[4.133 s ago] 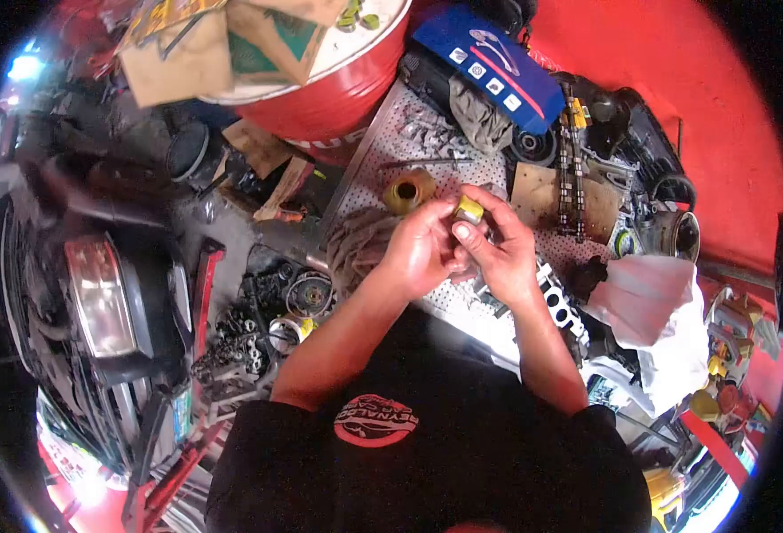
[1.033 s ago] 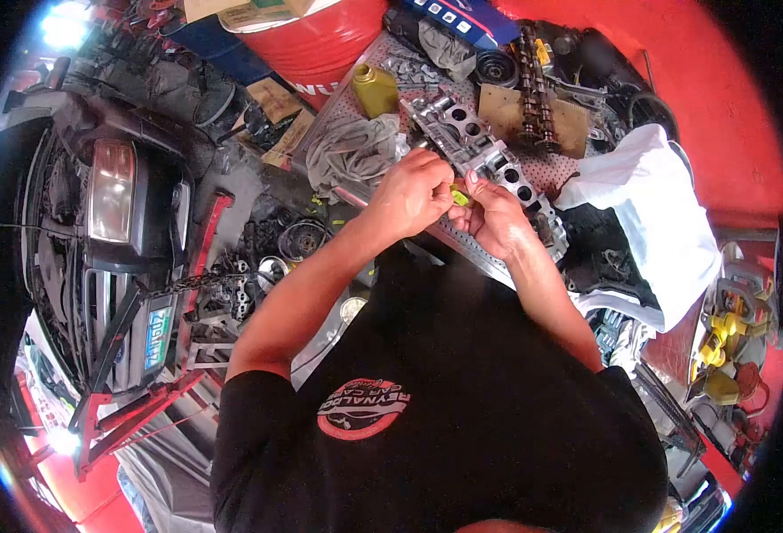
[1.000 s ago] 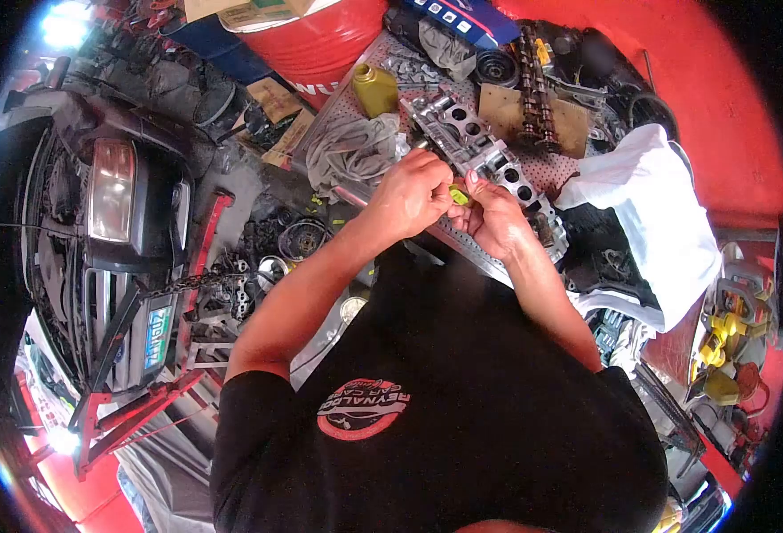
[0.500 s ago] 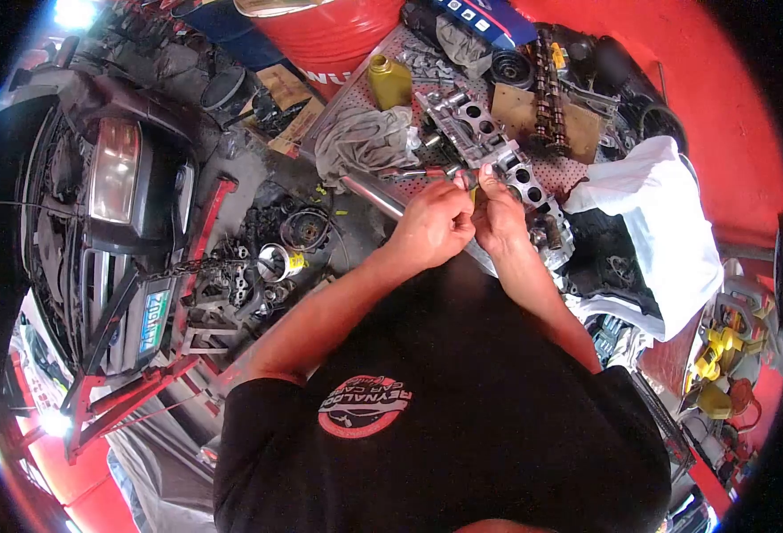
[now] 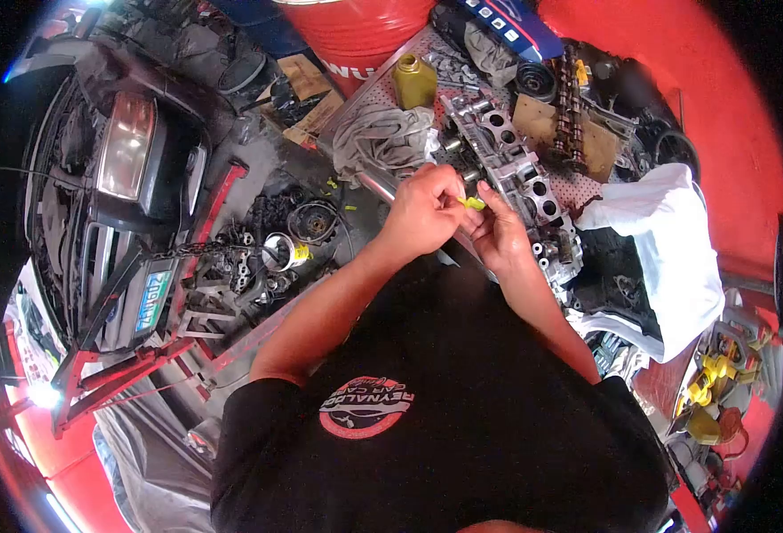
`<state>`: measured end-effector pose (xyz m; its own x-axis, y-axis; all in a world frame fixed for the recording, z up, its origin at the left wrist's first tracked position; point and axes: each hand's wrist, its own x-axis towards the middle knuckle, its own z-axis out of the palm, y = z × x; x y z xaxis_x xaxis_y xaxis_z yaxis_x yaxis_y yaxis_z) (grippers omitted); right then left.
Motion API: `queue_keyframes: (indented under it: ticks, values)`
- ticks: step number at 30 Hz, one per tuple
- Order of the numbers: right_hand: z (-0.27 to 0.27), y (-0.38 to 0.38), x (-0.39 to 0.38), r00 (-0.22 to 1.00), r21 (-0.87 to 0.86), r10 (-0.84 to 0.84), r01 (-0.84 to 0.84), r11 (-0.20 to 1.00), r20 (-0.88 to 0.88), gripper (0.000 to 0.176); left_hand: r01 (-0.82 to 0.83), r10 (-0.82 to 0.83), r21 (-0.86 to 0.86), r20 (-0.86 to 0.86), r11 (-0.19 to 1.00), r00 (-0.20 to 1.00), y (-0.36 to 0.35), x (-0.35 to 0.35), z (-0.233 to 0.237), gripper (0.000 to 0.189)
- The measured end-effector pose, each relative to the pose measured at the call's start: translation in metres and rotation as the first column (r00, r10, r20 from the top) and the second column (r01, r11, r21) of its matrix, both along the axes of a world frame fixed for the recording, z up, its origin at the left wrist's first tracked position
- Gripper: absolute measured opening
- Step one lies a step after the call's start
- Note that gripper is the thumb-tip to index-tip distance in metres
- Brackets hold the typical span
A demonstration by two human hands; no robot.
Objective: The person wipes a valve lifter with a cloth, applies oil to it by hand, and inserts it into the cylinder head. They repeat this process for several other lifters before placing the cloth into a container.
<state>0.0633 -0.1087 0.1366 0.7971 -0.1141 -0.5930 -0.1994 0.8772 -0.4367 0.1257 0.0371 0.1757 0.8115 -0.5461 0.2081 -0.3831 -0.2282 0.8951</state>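
A small yellow-green piece point(image 5: 472, 203) shows between my two hands, in front of the metal cylinder head point(image 5: 520, 169). My left hand point(image 5: 423, 213) is closed, its fingertips pinched on one end of the piece. From the other side my right hand point(image 5: 500, 234) holds the piece too, its thumb up beside the metal and its fingers curled beneath. Just beyond my left hand lies a crumpled grey cloth point(image 5: 382, 140). A yellow-olive bottle point(image 5: 415, 83) stands behind the cloth.
A camshaft point(image 5: 569, 111) rests on cardboard point(image 5: 533, 118) at the back right. White cloth point(image 5: 662, 213) drapes over parts at the right. A red drum point(image 5: 356, 31) stands behind. At the left are a car front point(image 5: 125, 147), a red metal frame point(image 5: 218, 209) and a white container point(image 5: 278, 252).
The view has shifted, so the surroundings sit slightly lower and further right. My hands have parted a little, and the yellow-green piece shows more clearly between them.
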Motion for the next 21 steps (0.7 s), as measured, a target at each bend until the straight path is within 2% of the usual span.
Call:
queue_keyframes:
  ticks: [2,5,6,9,13,14,17,18,21]
  values:
    - [-0.008,0.000,0.006,1.000,0.013,-0.029,0.029,0.999,-0.004,0.017,0.025,-0.049,0.117,0.208,0.993,0.977,-0.001,-0.002,0.015,0.014]
    - [-0.001,0.007,0.020,0.994,-0.015,-0.049,0.051,0.999,0.095,0.017,0.059,-0.067,0.034,0.407,0.998,0.911,-0.013,-0.004,-0.002,0.015]
    - [-0.001,0.010,0.025,0.989,-0.007,-0.093,0.095,0.995,0.114,0.017,0.056,-0.064,0.032,0.426,0.998,0.903,-0.014,-0.004,-0.002,0.016]
    - [0.004,0.015,0.026,0.976,0.019,-0.216,0.216,0.976,0.018,0.016,0.057,-0.069,0.045,0.332,0.997,0.941,-0.011,-0.002,0.001,0.016]
    - [-0.024,0.010,0.031,0.992,0.023,-0.127,0.127,0.992,-0.001,0.014,0.047,-0.049,0.014,0.356,0.999,0.933,-0.015,-0.009,-0.009,0.015]
    - [-0.041,0.006,0.035,0.992,-0.060,-0.109,0.105,0.993,-0.070,0.016,0.069,-0.077,0.036,0.339,0.997,0.938,-0.016,-0.012,-0.009,0.016]
    - [-0.026,0.008,0.039,0.984,-0.079,-0.175,0.173,0.982,-0.016,0.019,0.080,-0.064,-0.063,0.228,0.995,0.971,-0.020,-0.023,-0.009,0.018]
    - [-0.026,0.005,0.043,0.991,-0.080,-0.132,0.131,0.988,-0.015,0.027,0.044,-0.028,-0.069,0.214,0.997,0.976,-0.021,-0.027,0.002,0.021]
    - [-0.021,-0.003,0.040,0.982,0.063,-0.155,0.162,0.985,-0.108,0.029,0.023,0.026,-0.176,0.271,0.984,0.962,-0.013,-0.023,0.015,0.020]
